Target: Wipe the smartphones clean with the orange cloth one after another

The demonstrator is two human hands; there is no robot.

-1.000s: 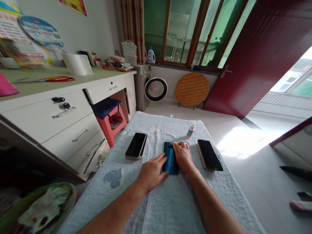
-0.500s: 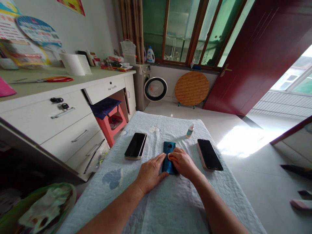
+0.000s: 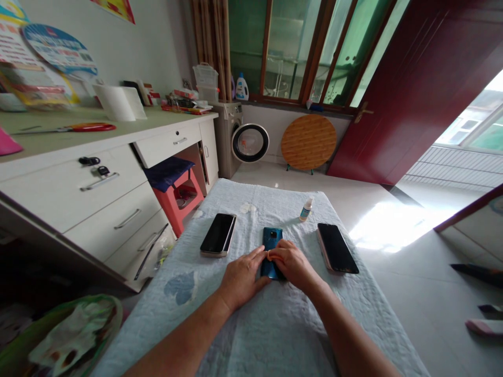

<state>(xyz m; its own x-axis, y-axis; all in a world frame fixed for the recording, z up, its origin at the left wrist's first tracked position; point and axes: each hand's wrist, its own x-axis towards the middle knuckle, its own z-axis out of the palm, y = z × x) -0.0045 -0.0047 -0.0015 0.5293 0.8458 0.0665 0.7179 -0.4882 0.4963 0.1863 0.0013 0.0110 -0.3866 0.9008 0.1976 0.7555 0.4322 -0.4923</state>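
Note:
A blue smartphone (image 3: 272, 236) lies back side up on the cloth-covered table, its camera block toward the far end. My left hand (image 3: 241, 275) holds it along its left edge, fingers at the side and thumb by the near corner. Closed over the phone's middle, my right hand (image 3: 293, 264) presses a small orange pad (image 3: 272, 255) against its back; most of the pad is hidden under the fingers. To the left, a black-screened phone (image 3: 218, 234) rests on a pale one. Another dark-screened phone (image 3: 338, 248) lies at the right, also on something pale.
A small spray bottle (image 3: 306, 209) stands beyond my right hand. The light-blue quilted cloth (image 3: 271, 335) covers the table. At left are a white drawer desk (image 3: 106, 209) and a red stool (image 3: 178, 201); a bin (image 3: 113, 309) stands at lower left.
My right hand has slid slightly left across the phone's back with the orange pad. My left hand stays at the phone's edge.

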